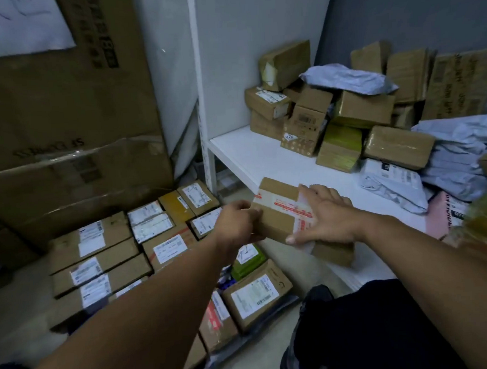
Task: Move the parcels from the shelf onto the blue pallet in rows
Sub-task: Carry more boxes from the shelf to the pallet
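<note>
A taped brown parcel (278,210) seemingly overhangs the white shelf's (252,155) front edge. The left hand (236,224) curls round its end, and the right hand (327,216) lies flat on top. Labelled parcels (112,249) lie in rows below.

On my feed the left hand (236,224) and right hand (327,219) are bare, as are both forearms up to the frame edge. The trousers (374,333) are black (plain fabric), with a dark shoe (293,361) below.

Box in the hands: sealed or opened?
Sealed. Red-printed tape runs across the closed top of the box; left hand grips its end, right hand lies flat on top.
</note>
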